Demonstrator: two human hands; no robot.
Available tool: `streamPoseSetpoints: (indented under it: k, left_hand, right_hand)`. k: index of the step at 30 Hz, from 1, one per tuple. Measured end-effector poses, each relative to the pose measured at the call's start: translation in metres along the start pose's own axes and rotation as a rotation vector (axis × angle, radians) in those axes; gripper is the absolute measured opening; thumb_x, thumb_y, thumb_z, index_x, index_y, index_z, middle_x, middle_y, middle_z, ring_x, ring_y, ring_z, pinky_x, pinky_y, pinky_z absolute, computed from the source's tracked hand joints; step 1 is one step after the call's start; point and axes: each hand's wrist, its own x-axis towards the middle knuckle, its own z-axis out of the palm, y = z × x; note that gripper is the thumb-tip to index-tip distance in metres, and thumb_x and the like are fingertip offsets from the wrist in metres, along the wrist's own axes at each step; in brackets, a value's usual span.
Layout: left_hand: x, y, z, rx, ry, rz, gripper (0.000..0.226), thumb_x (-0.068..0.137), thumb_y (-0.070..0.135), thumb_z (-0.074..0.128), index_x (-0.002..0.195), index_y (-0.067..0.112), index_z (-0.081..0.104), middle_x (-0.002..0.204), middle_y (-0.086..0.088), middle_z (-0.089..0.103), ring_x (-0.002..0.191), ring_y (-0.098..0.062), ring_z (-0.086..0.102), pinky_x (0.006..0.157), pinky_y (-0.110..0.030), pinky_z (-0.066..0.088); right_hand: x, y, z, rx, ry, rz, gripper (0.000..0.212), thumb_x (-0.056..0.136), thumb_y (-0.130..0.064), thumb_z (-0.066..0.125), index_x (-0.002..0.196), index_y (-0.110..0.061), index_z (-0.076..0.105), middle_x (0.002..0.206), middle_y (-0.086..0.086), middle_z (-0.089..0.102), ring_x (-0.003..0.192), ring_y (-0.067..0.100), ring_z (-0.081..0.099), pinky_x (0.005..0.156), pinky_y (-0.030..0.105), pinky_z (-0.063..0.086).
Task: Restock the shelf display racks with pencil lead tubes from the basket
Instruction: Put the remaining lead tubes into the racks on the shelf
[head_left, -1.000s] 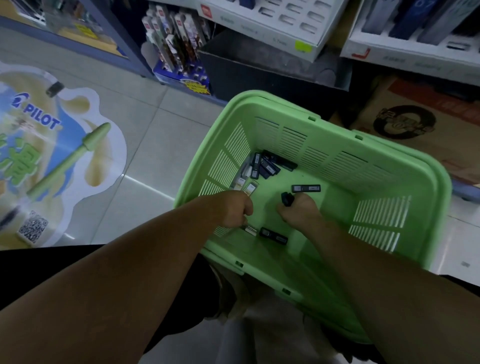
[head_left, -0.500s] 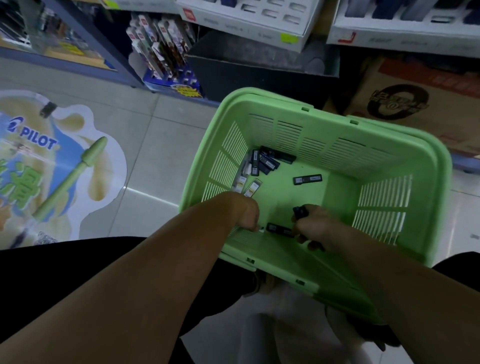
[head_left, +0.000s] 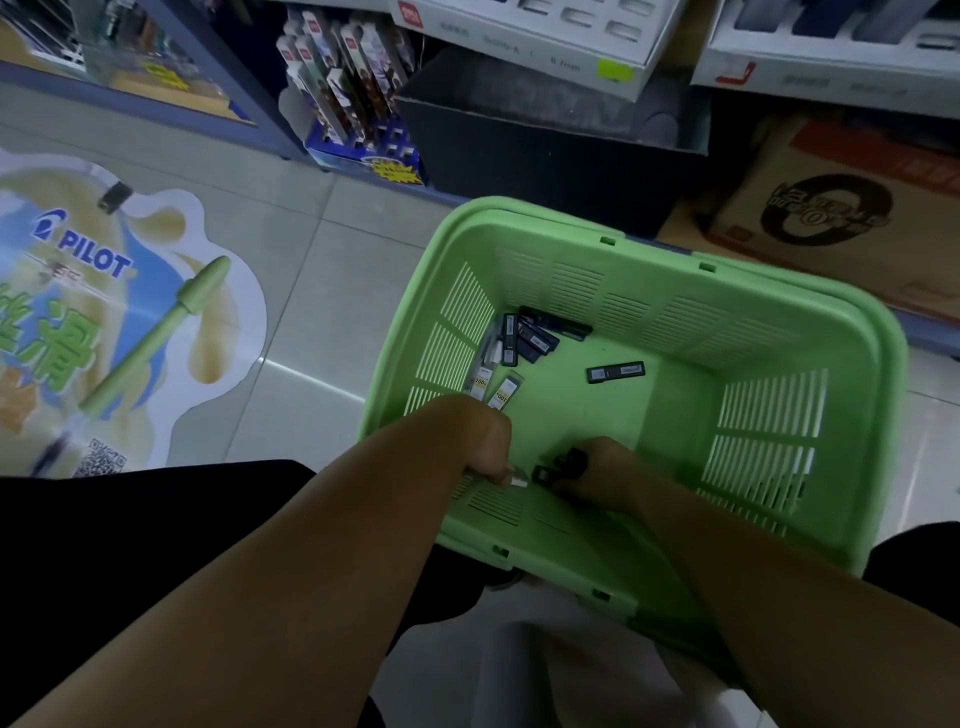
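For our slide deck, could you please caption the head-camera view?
Left hand and right hand each grip pencil lead tubes inside the green basket below white display racks.

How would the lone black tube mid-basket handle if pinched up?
The lone tube looks flat-sided and rigid, so probably stiff and unlikely to roll. Tiny against the basket, so likely light. On the smooth floor it may slide when nudged.
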Motion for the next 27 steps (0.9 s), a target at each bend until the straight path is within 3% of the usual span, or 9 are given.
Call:
streamPoseSetpoints:
  k: [7, 10, 13, 15, 17, 18, 21, 25, 27]
  left_hand:
    - [-0.029, 0.004, -0.008, -0.223, 0.045, 0.009, 0.042, 0.102, 0.034, 0.063, 0.133, 0.006, 0.060, 0.123, -0.011, 0.064, 0.103, -0.021, 0.064, 0.081, -0.030, 0.053]
    - [-0.034, -0.001, -0.001, -0.507, 0.165, -0.012, 0.039, 0.101, 0.021, 0.065, 0.134, 0.003, 0.053, 0.118, -0.013, 0.068, 0.093, -0.020, 0.067, 0.066, -0.028, 0.055]
    - [-0.034, 0.001, 0.004, -0.835, 0.316, -0.008, 0.037, 0.105, 0.023, 0.055, 0.138, 0.009, 0.046, 0.114, -0.016, 0.067, 0.096, -0.026, 0.070, 0.071, -0.037, 0.059]
    - [-0.029, 0.008, 0.007, -0.947, 0.361, -0.031, 0.042, 0.105, 0.023, 0.053, 0.145, 0.014, 0.043, 0.112, -0.017, 0.066, 0.101, -0.030, 0.071, 0.080, -0.043, 0.061]
    - [-0.020, 0.018, 0.013, -1.039, 0.398, -0.067, 0.047, 0.100, 0.021, 0.058, 0.145, 0.014, 0.044, 0.107, -0.015, 0.067, 0.096, -0.027, 0.071, 0.075, -0.041, 0.062]
    - [-0.015, 0.023, 0.016, -1.096, 0.437, -0.086, 0.048, 0.097, 0.020, 0.063, 0.141, 0.012, 0.048, 0.106, -0.014, 0.067, 0.092, -0.025, 0.070, 0.073, -0.037, 0.061]
    - [-0.002, 0.034, 0.016, -1.199, 0.592, -0.195, 0.039, 0.087, 0.025, 0.078, 0.119, 0.010, 0.062, 0.112, -0.009, 0.067, 0.096, -0.021, 0.066, 0.089, -0.036, 0.059]
    - [0.009, 0.034, 0.006, -1.203, 0.707, -0.310, 0.041, 0.095, 0.040, 0.071, 0.119, 0.007, 0.064, 0.117, -0.007, 0.070, 0.089, -0.017, 0.063, 0.077, -0.027, 0.050]
    - [0.008, 0.030, 0.003, -1.208, 0.791, -0.378, 0.039, 0.101, 0.035, 0.064, 0.129, 0.007, 0.059, 0.121, -0.008, 0.069, 0.101, -0.024, 0.068, 0.077, -0.027, 0.047]
  right_hand:
    - [-0.007, -0.002, -0.002, -0.079, -0.088, -0.010, 0.041, 0.094, -0.054, 0.067, 0.116, -0.019, 0.063, 0.099, 0.003, 0.062, 0.078, 0.016, 0.062, 0.056, 0.025, 0.046]
    - [-0.011, -0.003, -0.005, -0.110, -0.147, 0.017, 0.043, 0.093, -0.051, 0.069, 0.124, -0.022, 0.059, 0.110, 0.004, 0.062, 0.086, 0.019, 0.065, 0.056, 0.027, 0.051]
    - [-0.019, 0.001, -0.009, -0.125, -0.196, 0.017, 0.032, 0.097, -0.037, 0.067, 0.125, -0.021, 0.060, 0.114, 0.007, 0.063, 0.087, 0.019, 0.066, 0.061, 0.027, 0.054]
    - [-0.024, 0.005, -0.014, -0.046, -0.119, -0.002, 0.027, 0.100, -0.026, 0.063, 0.125, -0.017, 0.060, 0.105, 0.010, 0.065, 0.073, 0.016, 0.062, 0.051, 0.024, 0.049]
    - [-0.028, 0.007, -0.025, 0.159, 0.045, -0.003, 0.019, 0.101, -0.022, 0.059, 0.118, -0.014, 0.059, 0.091, 0.010, 0.064, 0.060, 0.016, 0.052, 0.043, 0.021, 0.040]
    - [-0.029, 0.005, -0.033, 0.259, 0.127, 0.005, 0.016, 0.100, -0.020, 0.059, 0.114, -0.013, 0.059, 0.089, 0.011, 0.065, 0.058, 0.017, 0.050, 0.043, 0.020, 0.038]
    - [-0.026, 0.000, -0.061, 0.448, 0.271, 0.018, 0.018, 0.095, -0.011, 0.065, 0.111, -0.015, 0.059, 0.093, 0.013, 0.070, 0.060, 0.017, 0.053, 0.044, 0.018, 0.038]
    - [-0.010, -0.011, -0.085, 0.376, 0.423, -0.030, 0.023, 0.095, -0.027, 0.073, 0.112, -0.017, 0.061, 0.092, 0.008, 0.067, 0.078, 0.023, 0.063, 0.061, 0.032, 0.049]
    - [0.002, -0.017, -0.085, 0.166, 0.486, -0.032, 0.028, 0.096, -0.031, 0.071, 0.119, -0.020, 0.060, 0.101, 0.005, 0.066, 0.090, 0.025, 0.062, 0.076, 0.037, 0.053]
